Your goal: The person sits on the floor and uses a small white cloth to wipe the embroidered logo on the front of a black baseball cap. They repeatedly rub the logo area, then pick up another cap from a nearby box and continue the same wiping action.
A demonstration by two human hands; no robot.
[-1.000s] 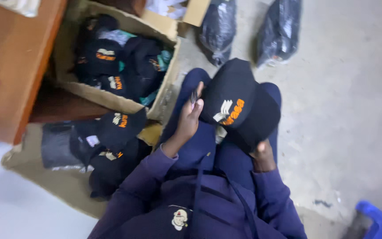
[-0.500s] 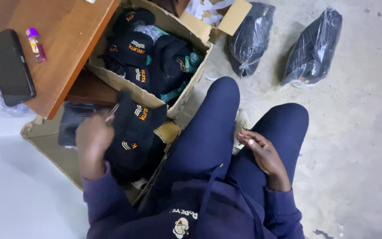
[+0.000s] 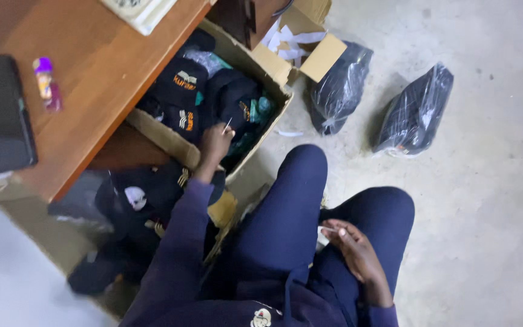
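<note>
The single head-worn camera looks steeply down from above the seated person's lap, close enough that the dark blue sleeves and knees fill the lower frame. It faces the concrete floor, with the wooden desk cutting in at upper left.

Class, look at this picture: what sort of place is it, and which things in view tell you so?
Probably a small workshop or stockroom for sorting or packing caps. A cardboard box full of black caps stands on the bare concrete floor, plastic-wrapped bundles lie nearby, and a wooden desk stands beside it.
</note>
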